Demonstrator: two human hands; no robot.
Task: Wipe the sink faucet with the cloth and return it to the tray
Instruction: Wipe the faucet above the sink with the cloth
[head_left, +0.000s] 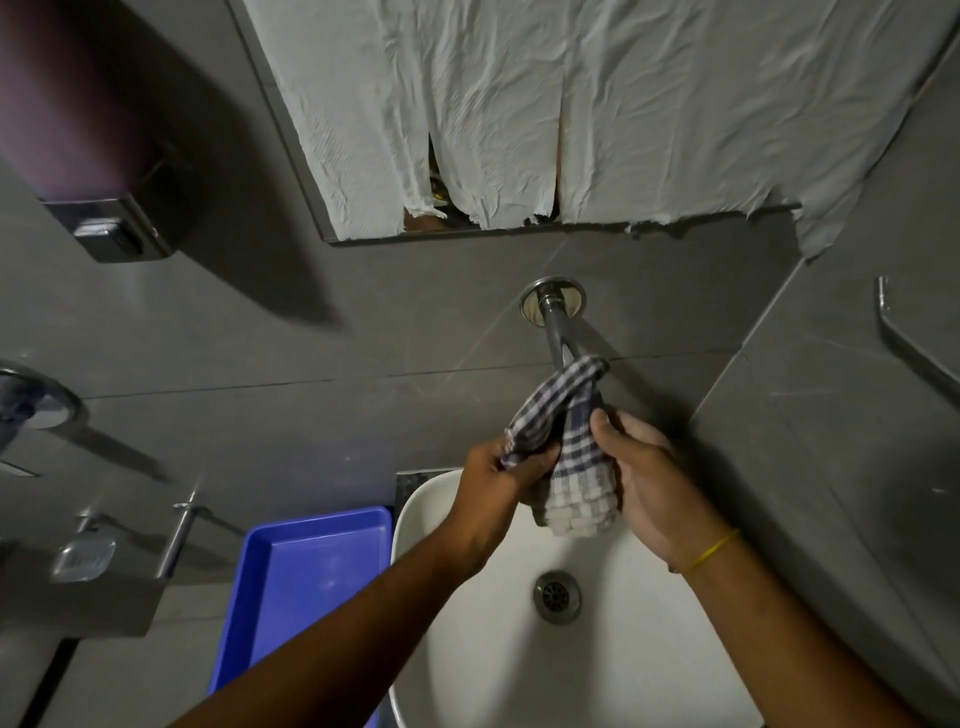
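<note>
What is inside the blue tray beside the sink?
Nothing shows on the visible floor of the blue tray. Its near end is hidden behind the left forearm, so that part cannot be checked. The cloth is at the faucet.

A mirror (332, 228) on the grey tiled wall (363, 332) is covered with crumpled white paper (597, 104), torn along its lower edge. A soap dispenser (78, 130) hangs at upper left. A soap dish (83, 558) and a metal bar (179, 538) sit lower left.
</note>
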